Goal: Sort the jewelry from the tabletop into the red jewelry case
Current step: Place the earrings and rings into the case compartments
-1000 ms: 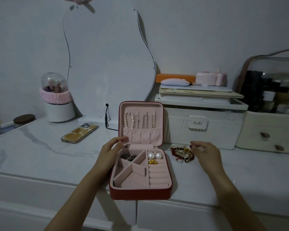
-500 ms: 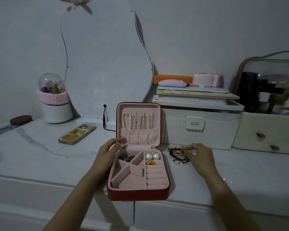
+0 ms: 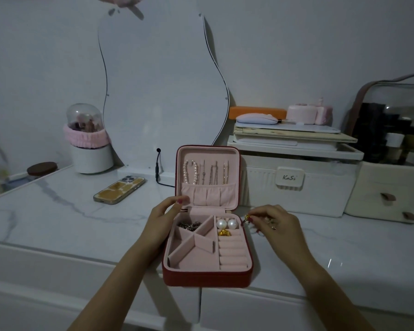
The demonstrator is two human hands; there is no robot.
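Red jewelry case (image 3: 207,278) open before us on the marble tabletop (image 3: 58,211).

We see its pink lid upright, hung with a pearl strand (image 3: 190,172) and thin chains; pearl earrings (image 3: 226,223) and a gold piece (image 3: 224,233) fill the tray. A loose jewelry pile (image 3: 258,223) lies just right.

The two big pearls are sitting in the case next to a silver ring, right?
Not quite. The head view shows the two big pearls in the red case, but the ring beside them is gold, not silver.
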